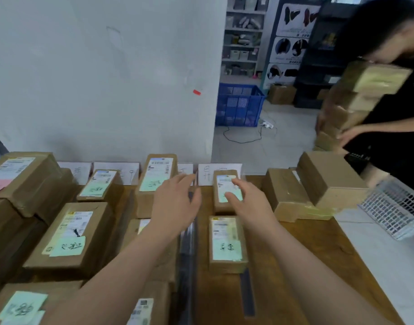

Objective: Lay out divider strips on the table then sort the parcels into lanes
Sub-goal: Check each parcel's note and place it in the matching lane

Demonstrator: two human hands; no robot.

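Observation:
Several brown cardboard parcels with white and green labels lie in rows on the wooden table (323,245). A dark divider strip (186,254) runs front to back down the middle, and a shorter dark strip (247,292) lies to its right. My left hand (175,202) hovers open over the strip's far end. Spread open, my right hand (244,201) reaches over a small labelled parcel (222,191) at the far end of the right lane, fingers just above its label. A second labelled parcel (227,242) lies nearer in the same lane. White lane cards (218,171) stand along the back edge.
A person in black at the right carries a tall stack of boxes (356,102). Two unlabelled boxes (302,191) are stacked at the table's right end beside a white mesh basket (398,209). A blue crate (238,106) stands on the floor behind.

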